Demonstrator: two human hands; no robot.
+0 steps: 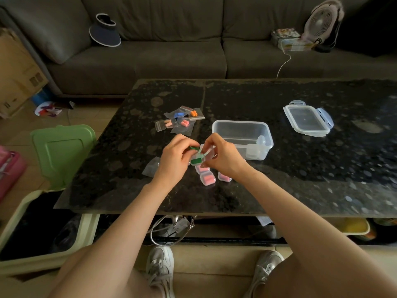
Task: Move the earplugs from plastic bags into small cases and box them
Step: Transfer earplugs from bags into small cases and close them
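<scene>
We saw left grip (pixel 171 160) pinching green earplug (pixel 194 148), right grip (pixel 223 160) grasping small case (pixel 202 155); we feared foam springing out, knocking filled cases (pixel 206 178) at 6 o'clock.

an open small clear case (pixel 200 154) is held between the left hand (pixel 171 160) and right hand (pixel 223 160), with one green earplug (pixel 196 161) lying in it and a second green earplug (pixel 194 148) pinched by the left fingers just behind. three shut cases of pink earplugs (pixel 207 178) sit together nearer the table's front edge, an empty plastic bag (pixel 151 167) lies flat to their left, and four bags (pixel 180 121) farther back hold blue, orange, peach and pink pairs. the clear box (pixel 240 122) stands open to the right with empty cases (pixel 255 150) in its near right corner, its lid (pixel 307 120) well apart.
</scene>
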